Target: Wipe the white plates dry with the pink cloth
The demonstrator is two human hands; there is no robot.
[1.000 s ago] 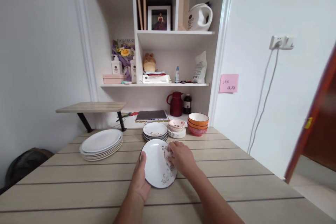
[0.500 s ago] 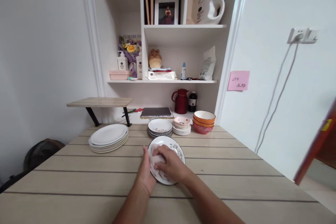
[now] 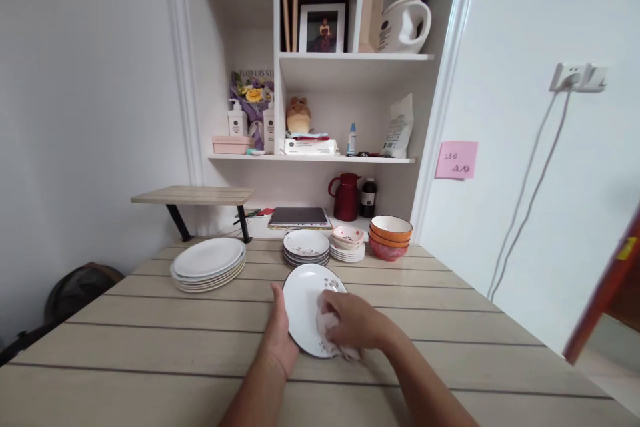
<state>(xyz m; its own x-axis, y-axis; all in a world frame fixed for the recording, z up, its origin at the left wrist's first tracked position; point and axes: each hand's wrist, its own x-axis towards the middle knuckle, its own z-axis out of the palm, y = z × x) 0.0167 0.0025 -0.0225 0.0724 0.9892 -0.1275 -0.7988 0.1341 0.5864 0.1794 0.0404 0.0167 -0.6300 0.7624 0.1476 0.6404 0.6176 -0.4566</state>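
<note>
White and dark-rimmed, a plate (image 3: 303, 300) is held at the lower centre of the frame, its left edge gripped by the left hand (image 3: 281, 340); the thumb is raised beside the rim and the fingers are hidden beneath. A pale cloth (image 3: 327, 327) is clasped in the bent fingers of the right hand (image 3: 357, 320) and pressed to the plate's right part, its end hanging past the lower rim. The slatted table (image 3: 165, 347) is spread below. Just beyond, patterned plates (image 3: 306, 243) are stacked at centre, with small dishes (image 3: 349, 253) and piled bowls (image 3: 390, 237) set to their right. White plates (image 3: 209, 259) are stacked at centre left. Farther back, a red jug (image 3: 346, 197) is stood beside a dark bottle (image 3: 368, 198).
</note>
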